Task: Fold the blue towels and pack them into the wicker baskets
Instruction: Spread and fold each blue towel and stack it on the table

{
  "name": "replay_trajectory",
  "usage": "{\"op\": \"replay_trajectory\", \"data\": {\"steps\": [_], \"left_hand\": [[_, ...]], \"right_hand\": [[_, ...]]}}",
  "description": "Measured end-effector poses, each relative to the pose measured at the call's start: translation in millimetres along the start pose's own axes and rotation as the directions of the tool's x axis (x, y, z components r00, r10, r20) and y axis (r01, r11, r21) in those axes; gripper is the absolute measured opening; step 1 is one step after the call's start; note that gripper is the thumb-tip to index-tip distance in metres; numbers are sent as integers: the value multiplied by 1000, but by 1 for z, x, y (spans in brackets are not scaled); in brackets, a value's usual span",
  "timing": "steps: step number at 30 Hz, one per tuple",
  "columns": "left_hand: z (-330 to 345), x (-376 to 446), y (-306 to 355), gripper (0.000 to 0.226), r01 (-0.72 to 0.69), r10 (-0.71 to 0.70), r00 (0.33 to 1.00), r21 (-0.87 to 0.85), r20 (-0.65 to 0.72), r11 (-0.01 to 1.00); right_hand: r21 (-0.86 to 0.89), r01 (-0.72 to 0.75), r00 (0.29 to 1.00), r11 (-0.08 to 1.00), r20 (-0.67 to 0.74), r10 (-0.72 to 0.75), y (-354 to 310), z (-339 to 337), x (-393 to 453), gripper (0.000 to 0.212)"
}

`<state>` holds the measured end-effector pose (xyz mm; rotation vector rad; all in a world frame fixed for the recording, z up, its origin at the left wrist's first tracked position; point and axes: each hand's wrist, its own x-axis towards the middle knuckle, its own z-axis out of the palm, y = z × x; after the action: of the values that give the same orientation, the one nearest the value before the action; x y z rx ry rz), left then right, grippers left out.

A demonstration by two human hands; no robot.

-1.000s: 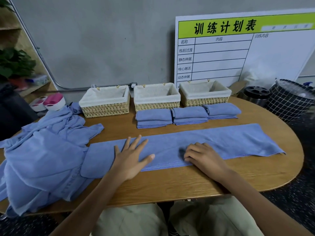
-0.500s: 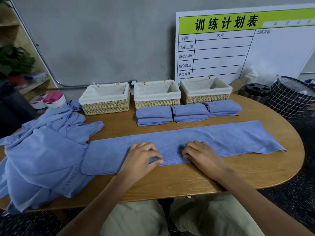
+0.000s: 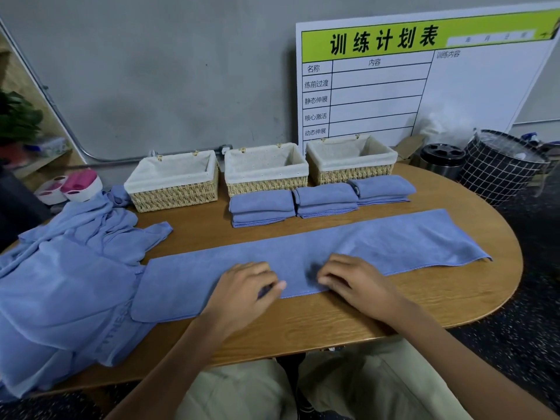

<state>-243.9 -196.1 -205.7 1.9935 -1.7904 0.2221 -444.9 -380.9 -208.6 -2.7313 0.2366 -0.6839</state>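
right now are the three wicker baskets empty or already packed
Empty, as far as their interiors show: only cream liner shows in the left basket, middle basket and right basket. The folded towels still sit on the table in front.

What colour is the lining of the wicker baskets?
Off-white fabric lining, seen in the head view.

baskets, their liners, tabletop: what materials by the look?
Three baskets: woven straw-coloured wicker or seagrass, going by the plaited walls. Liners: off-white cloth, matte and speckled, folded over the rims. Tabletop: wood-grain surface with a slight sheen; veneer, laminate or solid wood cannot be told.
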Motion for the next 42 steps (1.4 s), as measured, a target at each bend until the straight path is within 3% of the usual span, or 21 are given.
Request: {"op": "replay_trajectory", "data": {"steps": [2,4,6,8,11,13,16,19,25,28,31,34,37,42], "left_hand": [[-2,19,12,34,44,-46,998,-30,-34,999],[5,39,20,35,137,-136,989,-6,65,991],[19,47,24,48,243,-263,926,103,272,964],[28,48,22,62,299,-348,850,181,396,937],[29,46,16,87,300,-371,815,225,444,927],[24,52,14,86,309,-409,782,278,470,910],[24,76,31,69,332,-411,819,254,401,908],[42,100,60,64,240,-273,874,133,401,962],[61,98,59,82,216,-287,822,198,492,956],[58,116,69,86,222,-293,814,197,502,955],[75,148,95,77,150,-187,877,119,442,982],[95,162,113,81,109,-149,849,109,506,988],[103,159,106,94,118,-168,848,130,503,985],[98,164,112,91,158,-204,831,132,517,978]], "right_hand": [[69,-104,983,992,-147,113,3,-3,6,18],[4,-215,951,977,-225,210,11,-8,14,23],[-148,-333,940,931,-132,315,25,-14,17,49],[-294,-409,895,864,58,443,48,-19,9,84],[-316,-498,811,808,161,563,83,-33,-19,109],[-315,-536,788,783,147,598,99,-44,-35,114],[-320,-549,776,772,147,613,110,-54,-44,114],[-296,-529,790,795,170,589,111,-56,-45,111],[-259,-620,743,741,109,660,139,-84,-74,99],[-283,-632,741,721,49,670,144,-96,-74,103],[-328,-582,787,745,4,617,140,-91,-46,81],[-343,-563,770,751,112,628,153,-80,-34,59],[-340,-632,715,696,88,693,177,-87,-47,63],[-324,-661,688,677,99,719,188,-100,-57,84]]}}
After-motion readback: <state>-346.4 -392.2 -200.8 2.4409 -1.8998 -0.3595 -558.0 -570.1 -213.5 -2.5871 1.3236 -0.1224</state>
